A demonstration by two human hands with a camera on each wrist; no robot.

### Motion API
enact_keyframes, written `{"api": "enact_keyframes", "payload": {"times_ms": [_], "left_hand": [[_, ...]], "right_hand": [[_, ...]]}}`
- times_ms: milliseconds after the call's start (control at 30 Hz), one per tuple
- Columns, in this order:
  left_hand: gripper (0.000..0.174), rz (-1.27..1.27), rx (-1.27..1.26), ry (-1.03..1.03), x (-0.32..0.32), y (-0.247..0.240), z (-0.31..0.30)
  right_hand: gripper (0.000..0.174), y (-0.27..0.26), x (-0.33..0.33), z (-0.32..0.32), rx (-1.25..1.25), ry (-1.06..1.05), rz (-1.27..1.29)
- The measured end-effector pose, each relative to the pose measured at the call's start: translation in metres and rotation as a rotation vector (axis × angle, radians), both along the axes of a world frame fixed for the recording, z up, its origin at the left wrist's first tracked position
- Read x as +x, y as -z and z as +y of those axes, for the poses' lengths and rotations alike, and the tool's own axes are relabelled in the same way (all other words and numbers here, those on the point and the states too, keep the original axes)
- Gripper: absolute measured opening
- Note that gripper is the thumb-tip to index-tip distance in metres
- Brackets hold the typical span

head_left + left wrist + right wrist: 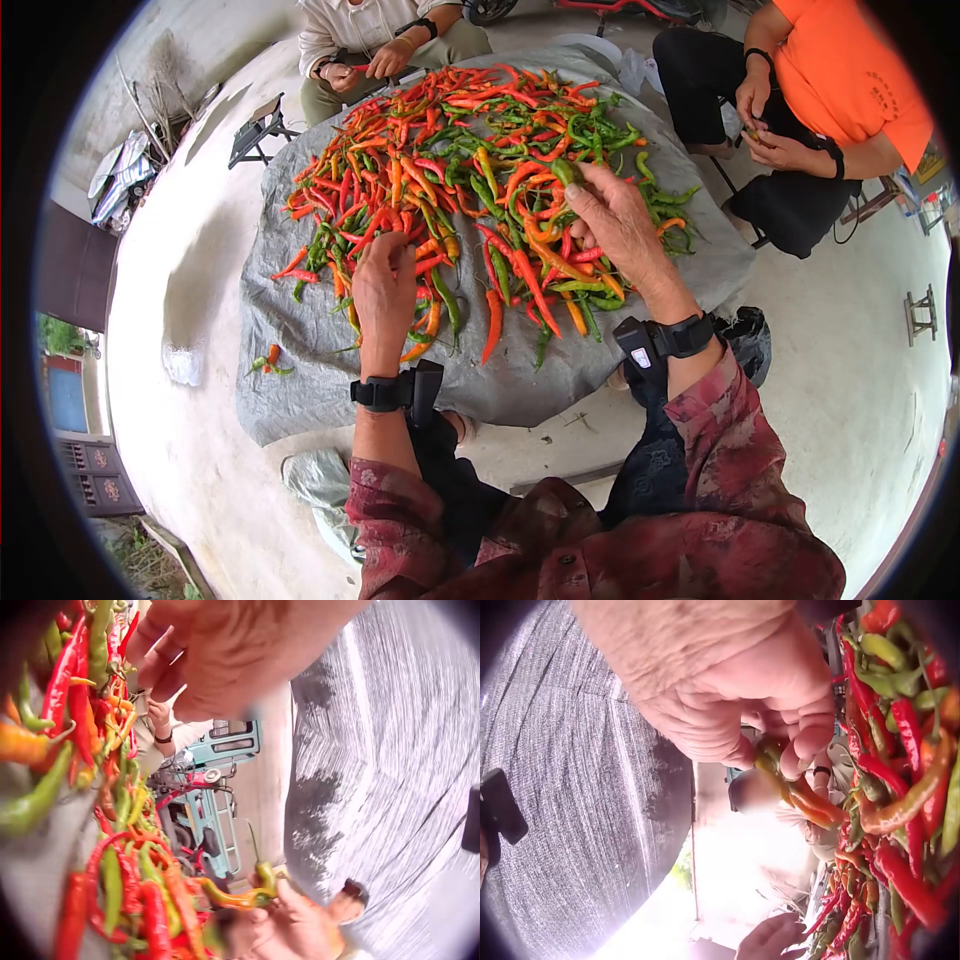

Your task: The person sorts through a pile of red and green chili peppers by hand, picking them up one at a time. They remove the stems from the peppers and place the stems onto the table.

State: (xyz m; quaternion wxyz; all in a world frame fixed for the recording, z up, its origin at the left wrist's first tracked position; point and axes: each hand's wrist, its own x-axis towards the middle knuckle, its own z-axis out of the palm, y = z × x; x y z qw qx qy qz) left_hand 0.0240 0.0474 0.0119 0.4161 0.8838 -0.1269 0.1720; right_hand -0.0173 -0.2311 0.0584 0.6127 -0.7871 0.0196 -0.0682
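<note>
A large heap of red, orange and green chili peppers point(400, 175) covers a grey sheet point(300, 340). My right hand point(622, 225) pinches one chili pepper point(814, 806) between thumb and fingers, above the right side of the heap. That pepper is green at the stem end and orange further along, with a thin stem showing in the left wrist view. Over the heap's near left part hovers my left hand point(385, 285), its fingers loosely bent downward with nothing between them. In the left wrist view, gaps show between its fingers point(161, 660).
Across the heap sits a person in a light top point(335, 40), hands at a red pepper. Another in an orange shirt point(850, 75) sits at the right. A few peppers point(270, 362) lie apart on the sheet's left. A folding stool point(262, 130) stands beyond it.
</note>
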Motion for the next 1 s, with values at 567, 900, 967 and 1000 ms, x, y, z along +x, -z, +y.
{"api": "enact_keyframes", "payload": {"times_ms": [567,900,967,1000], "left_hand": [[0.022,-0.151,0.659,-0.010,0.003,0.010,-0.019],[0.018,0.044,-0.533,0.245,-0.033,-0.022,-0.037],[0.016,0.103,-0.788,0.313,-0.037,-0.021,-0.045],[0.017,0.128,-0.779,0.295,-0.038,-0.024,-0.043]], "right_hand": [[0.014,0.009,-0.002,0.022,-0.451,0.133,-0.474],[0.043,0.009,-0.015,0.073,-0.531,-0.302,-0.378],[0.048,0.008,-0.021,0.084,-0.513,-0.338,-0.292],[0.046,0.004,-0.020,0.089,-0.507,-0.342,-0.199]]}}
